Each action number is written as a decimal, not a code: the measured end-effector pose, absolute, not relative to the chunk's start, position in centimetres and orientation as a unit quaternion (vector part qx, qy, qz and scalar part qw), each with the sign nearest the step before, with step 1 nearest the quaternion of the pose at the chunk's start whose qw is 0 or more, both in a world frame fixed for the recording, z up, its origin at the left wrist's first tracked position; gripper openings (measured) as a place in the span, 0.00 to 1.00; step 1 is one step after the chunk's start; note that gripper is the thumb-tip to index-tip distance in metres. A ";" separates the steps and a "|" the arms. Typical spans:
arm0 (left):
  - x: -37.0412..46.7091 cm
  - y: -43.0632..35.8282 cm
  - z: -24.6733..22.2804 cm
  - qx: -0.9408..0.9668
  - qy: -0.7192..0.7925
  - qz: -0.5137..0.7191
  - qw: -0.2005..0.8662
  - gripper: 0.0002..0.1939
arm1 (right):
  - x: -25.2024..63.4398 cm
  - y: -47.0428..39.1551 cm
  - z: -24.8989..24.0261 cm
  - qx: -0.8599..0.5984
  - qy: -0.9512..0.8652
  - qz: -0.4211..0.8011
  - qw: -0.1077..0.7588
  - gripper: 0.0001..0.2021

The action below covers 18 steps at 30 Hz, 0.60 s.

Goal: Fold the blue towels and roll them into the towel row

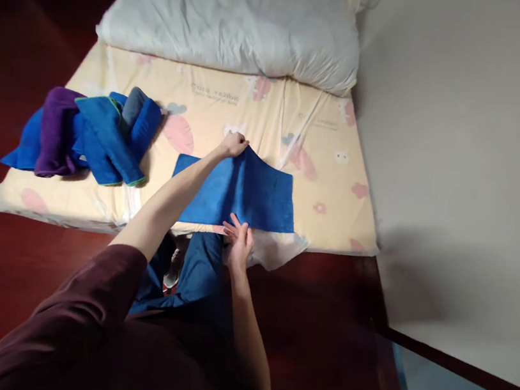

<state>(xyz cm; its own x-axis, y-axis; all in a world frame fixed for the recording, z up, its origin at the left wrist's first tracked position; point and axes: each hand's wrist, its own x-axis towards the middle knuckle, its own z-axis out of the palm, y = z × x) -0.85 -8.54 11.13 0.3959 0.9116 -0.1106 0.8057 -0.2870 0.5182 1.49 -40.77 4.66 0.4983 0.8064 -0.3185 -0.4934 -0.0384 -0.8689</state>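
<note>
A blue towel (pixel 266 199) lies spread near the front edge of the bed, its middle raised into a ridge. At its far edge my left hand (pixel 235 144) is closed on the cloth and lifts it a little. My right hand (pixel 238 241) is at the near edge, just by the middle of the towel, with fingers stretched out and apart. Whether its fingertips touch the cloth is hard to see. On the left of the bed lies a pile of rolled or folded cloths, among them a purple towel (pixel 58 131) and a blue one with green edging (pixel 108 138).
A carrot-patterned yellow sheet covers the bed (pixel 329 214). At the far end rests a bulky white quilt (pixel 237 14). A thin whitish sheet (pixel 276 252) hangs over the front edge. A pale wall (pixel 464 153) stands close on the right, and dark red floor surrounds the bed.
</note>
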 end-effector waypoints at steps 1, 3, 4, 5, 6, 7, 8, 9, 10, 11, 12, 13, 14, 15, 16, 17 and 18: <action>-1.4 -8.8 12.8 0.787 0.541 0.128 0.266 0.19 | 2.0 -40.9 6.0 -0.542 -0.174 0.460 0.682 0.17; -2.7 -9.3 16.5 0.763 0.537 0.189 0.307 0.17 | 3.4 -40.9 8.8 -0.553 -0.227 0.411 0.689 0.19; -3.4 -9.7 18.3 0.748 0.529 0.223 0.333 0.17 | 4.2 -40.7 10.3 -0.558 -0.251 0.381 0.693 0.21; -4.1 -10.0 20.2 0.733 0.518 0.256 0.361 0.16 | 5.3 -40.5 11.9 -0.564 -0.274 0.348 0.697 0.22; -4.9 -10.4 22.0 0.718 0.503 0.287 0.386 0.16 | 6.4 -40.1 13.5 -0.567 -0.295 0.315 0.701 0.24; -5.7 -10.7 23.8 0.705 0.487 0.316 0.407 0.16 | 7.6 -39.7 15.3 -0.568 -0.315 0.282 0.706 0.25; -6.6 -11.1 25.5 0.693 0.472 0.343 0.423 0.16 | 8.8 -39.1 17.0 -0.568 -0.332 0.251 0.710 0.26; -7.5 -11.5 27.1 0.683 0.459 0.369 0.433 0.16 | 10.0 -38.6 18.8 -0.567 -0.346 0.221 0.714 0.27; -8.5 -12.0 28.7 0.676 0.447 0.390 0.437 0.16 | 11.1 -38.0 20.6 -0.565 -0.359 0.197 0.716 0.28; -9.6 -12.4 30.1 0.672 0.438 0.408 0.437 0.16 | 12.1 -37.4 22.4 -0.563 -0.368 0.171 0.720 0.28; -10.7 -12.9 31.4 0.670 0.432 0.422 0.431 0.17 | 12.9 -36.9 24.2 -0.560 -0.382 0.150 0.720 0.29; -11.8 -13.5 32.6 0.671 0.428 0.432 0.423 0.17 | 13.5 -36.4 25.9 -0.556 -0.397 0.134 0.718 0.28; -13.0 -14.0 33.6 0.674 0.426 0.442 0.411 0.18 | 14.0 -36.0 27.5 -0.550 -0.413 0.122 0.715 0.28; -14.2 -14.5 34.6 0.676 0.424 0.452 0.398 0.18 | 14.3 -35.6 29.0 -0.544 -0.429 0.116 0.712 0.27; -15.4 -15.1 35.3 0.679 0.422 0.463 0.382 0.18 | 14.5 -35.2 30.3 -0.536 -0.444 0.115 0.709 0.27; -16.6 -15.6 36.0 0.681 0.420 0.475 0.367 0.18 | 14.6 -34.9 31.4 -0.529 -0.456 0.120 0.706 0.26; -17.7 -16.1 36.5 0.683 0.418 0.485 0.352 0.18 | 14.6 -34.5 32.4 -0.523 -0.464 0.128 0.703 0.25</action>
